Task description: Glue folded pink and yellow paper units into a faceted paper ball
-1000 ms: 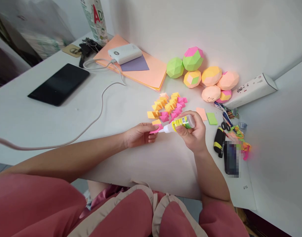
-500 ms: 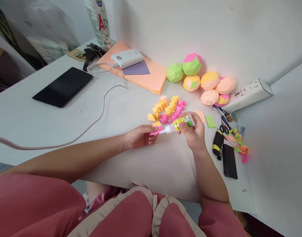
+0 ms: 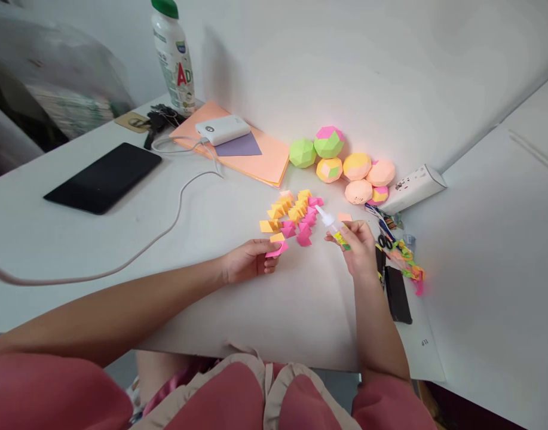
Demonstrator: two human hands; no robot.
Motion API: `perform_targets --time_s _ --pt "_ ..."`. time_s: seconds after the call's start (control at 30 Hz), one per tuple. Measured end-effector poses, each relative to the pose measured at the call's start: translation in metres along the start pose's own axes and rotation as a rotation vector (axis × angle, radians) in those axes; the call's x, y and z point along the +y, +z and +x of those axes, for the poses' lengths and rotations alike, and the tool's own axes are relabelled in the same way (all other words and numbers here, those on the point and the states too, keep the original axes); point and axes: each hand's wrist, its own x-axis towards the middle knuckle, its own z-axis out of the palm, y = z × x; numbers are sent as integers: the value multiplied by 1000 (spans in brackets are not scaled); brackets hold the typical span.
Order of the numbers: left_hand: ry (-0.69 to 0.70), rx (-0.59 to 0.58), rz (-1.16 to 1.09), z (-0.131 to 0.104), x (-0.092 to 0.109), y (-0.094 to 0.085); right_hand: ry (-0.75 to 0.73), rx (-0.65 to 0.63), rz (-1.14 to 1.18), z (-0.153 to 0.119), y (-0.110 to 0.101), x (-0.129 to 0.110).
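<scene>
Between the thumb and fingers of my left hand (image 3: pixel 249 261) is a small folded paper piece (image 3: pixel 278 248), pink with an orange part on top. My right hand (image 3: pixel 360 242) grips a glue bottle (image 3: pixel 336 230) with a white nozzle, tilted up and to the left. The nozzle is apart from the folded paper. Just beyond both hands lie rows of folded orange paper pieces (image 3: pixel 296 209) and folded pink paper pieces (image 3: pixel 307 224) on the white table (image 3: pixel 202 233).
Several faceted paper balls (image 3: pixel 330 143) rest by the wall, beside a white box (image 3: pixel 415 188). Scissors (image 3: pixel 383 241), paper scraps (image 3: pixel 406 257) and a black case (image 3: pixel 398 295) lie to the right. Leftward are a tablet (image 3: pixel 103 177), power bank (image 3: pixel 223 129), cable (image 3: pixel 179 209) and bottle (image 3: pixel 175 65).
My right hand has drawn the glue bottle away from the folded paper to the right and turned its nozzle upward. The left hand keeps its hold. The camera view has shifted.
</scene>
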Motion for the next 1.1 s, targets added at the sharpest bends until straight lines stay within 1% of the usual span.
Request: perform_targets --time_s 0.03,0.1,0.17,0.23,0.33,0.4,0.47,0.5,0.53,0.57,0.6,0.67,0.7,0.77,0.93,1.1 --pt "1 0 -1 0 0 0 -66 100 -109 -4 -3 9" --pt "-6 1 1 0 0 0 -203 234 -446 -13 -8 29" --pt "-10 2 8 0 0 0 -299 282 -825 -23 -12 47" --pt "-11 3 16 0 0 1 -302 269 -962 -31 -15 57" --pt "-6 1 17 0 -1 1 -269 208 -1044 -36 -13 60" --pt "-2 0 15 0 -1 0 -335 190 -1144 -35 -6 56" --pt "-5 -2 19 1 -1 0 -450 147 -1187 -31 7 51" --pt "-7 -3 22 1 -1 0 -483 96 -1155 -28 15 50" --pt "-9 -5 23 1 -1 0 -470 40 -1093 -25 22 49" --pt "-8 -6 22 1 -1 0 -407 -2 -1029 -22 30 49" --pt "-7 -7 20 1 -1 0 -316 -18 -955 -19 36 49" --pt "-3 -8 13 1 0 0 -118 9 -748 -15 44 52" --pt "-4 -9 11 1 0 0 -46 28 -650 -14 45 54" --pt "-2 -8 4 1 0 1 38 39 -492 -14 43 58" --pt "55 32 -2 1 0 1 132 -20 -225 -22 38 65" --pt "91 92 14 3 -2 -1 159 -14 -33 -30 49 69"
